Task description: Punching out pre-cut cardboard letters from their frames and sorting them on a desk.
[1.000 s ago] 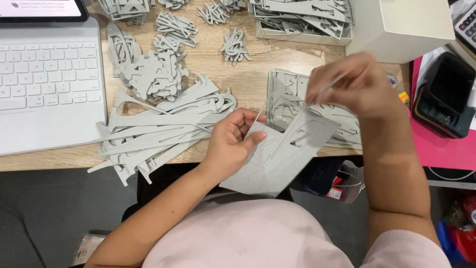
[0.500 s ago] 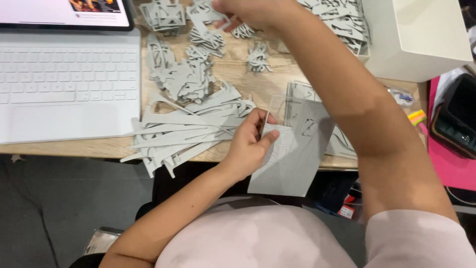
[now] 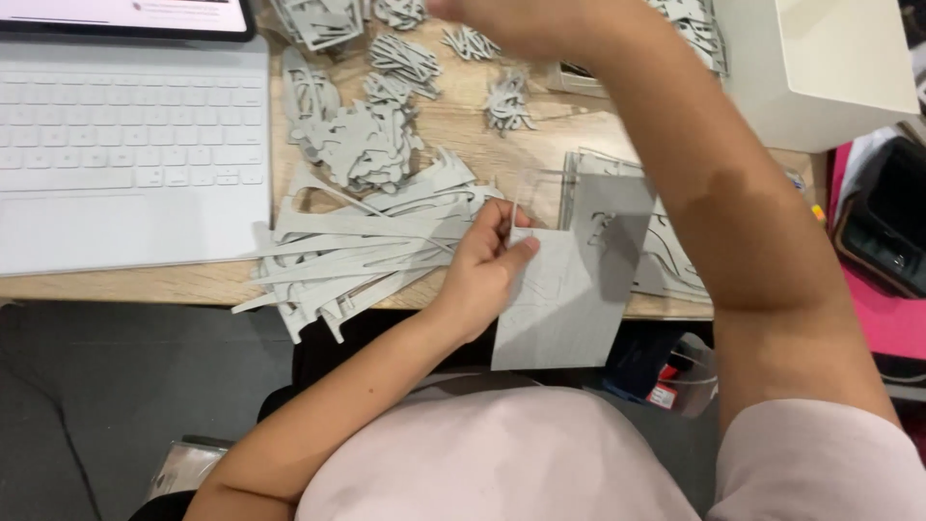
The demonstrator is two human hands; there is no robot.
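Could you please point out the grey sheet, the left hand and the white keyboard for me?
Grey sheet (image 3: 558, 314), head view, middle of its flat face.
Left hand (image 3: 482, 270), head view, back of the hand.
White keyboard (image 3: 116, 135), head view, among its keys.

A screen (image 3: 125, 14) shows at the top left edge, above the white keyboard (image 3: 125, 125): a dark-framed rectangle, mostly white, with a thin strip of colour along its upper rim. At the top right stands 1 plain white box (image 3: 820, 68), its corner over the table. Low on the right, below the table edge, lies a clear wrapper (image 3: 690, 371) bearing a small red and white label (image 3: 662, 394).
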